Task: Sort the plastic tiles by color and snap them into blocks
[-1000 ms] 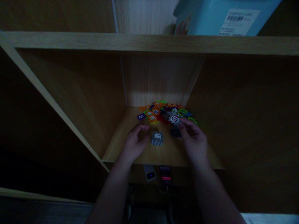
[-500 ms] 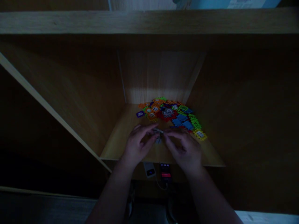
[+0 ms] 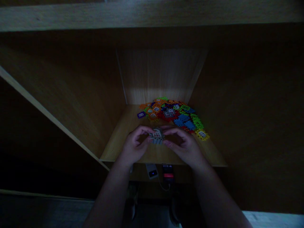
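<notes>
Both hands meet over the front of a wooden shelf (image 3: 123, 148) inside a dim cubby. My left hand (image 3: 134, 146) and my right hand (image 3: 184, 145) pinch a small grey block assembly (image 3: 156, 136) from either side, fingers curled round it. Behind them lies a pile of coloured interlocking plastic tiles (image 3: 173, 115): orange, red, blue, green, yellow and purple, some with white window inserts. One purple tile (image 3: 141, 115) lies apart at the pile's left, and a yellow tile (image 3: 202, 135) sits at its right end.
The cubby has a slanted wooden wall (image 3: 78, 104) on the left, a dark wall on the right and a shelf board (image 3: 152, 14) overhead. Below the shelf front hang a small white device (image 3: 152, 172) and a black device with a red display (image 3: 167, 173).
My right hand came back from the pile with a white-and-grey piece and met my left hand at the grey block, which both hands now grip. The camera tilted down.
</notes>
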Demonstrator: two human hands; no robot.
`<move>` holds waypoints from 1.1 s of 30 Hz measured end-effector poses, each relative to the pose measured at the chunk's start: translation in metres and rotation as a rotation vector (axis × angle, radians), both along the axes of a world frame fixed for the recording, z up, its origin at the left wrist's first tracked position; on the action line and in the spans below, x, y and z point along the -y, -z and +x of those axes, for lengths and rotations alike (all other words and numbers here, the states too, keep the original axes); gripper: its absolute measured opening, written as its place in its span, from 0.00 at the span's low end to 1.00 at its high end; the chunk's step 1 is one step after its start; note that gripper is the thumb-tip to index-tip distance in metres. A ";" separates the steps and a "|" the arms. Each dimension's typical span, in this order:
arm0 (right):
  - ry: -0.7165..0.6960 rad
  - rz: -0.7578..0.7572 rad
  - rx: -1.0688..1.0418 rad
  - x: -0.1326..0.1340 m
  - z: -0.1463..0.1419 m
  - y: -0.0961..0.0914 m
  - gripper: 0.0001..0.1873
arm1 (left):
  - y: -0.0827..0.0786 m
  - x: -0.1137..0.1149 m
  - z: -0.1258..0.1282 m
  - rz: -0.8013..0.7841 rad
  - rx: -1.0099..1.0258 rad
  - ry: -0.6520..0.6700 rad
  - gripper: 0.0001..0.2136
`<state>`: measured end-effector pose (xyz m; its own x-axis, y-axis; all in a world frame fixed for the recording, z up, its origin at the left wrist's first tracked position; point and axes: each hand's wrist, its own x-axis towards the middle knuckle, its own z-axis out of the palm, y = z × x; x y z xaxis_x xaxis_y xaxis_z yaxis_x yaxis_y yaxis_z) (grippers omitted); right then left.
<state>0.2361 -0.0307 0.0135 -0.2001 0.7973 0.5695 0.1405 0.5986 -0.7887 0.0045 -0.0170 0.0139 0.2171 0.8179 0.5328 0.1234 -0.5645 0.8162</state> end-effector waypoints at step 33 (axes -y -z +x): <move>0.122 -0.125 0.223 -0.014 0.007 0.013 0.11 | 0.009 -0.014 -0.008 -0.063 -0.220 0.061 0.27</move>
<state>0.2427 -0.0171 0.0001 -0.2081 0.8845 0.4176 0.3839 0.4666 -0.7968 -0.0034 -0.0032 0.0046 0.3719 0.8301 0.4155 0.2694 -0.5248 0.8075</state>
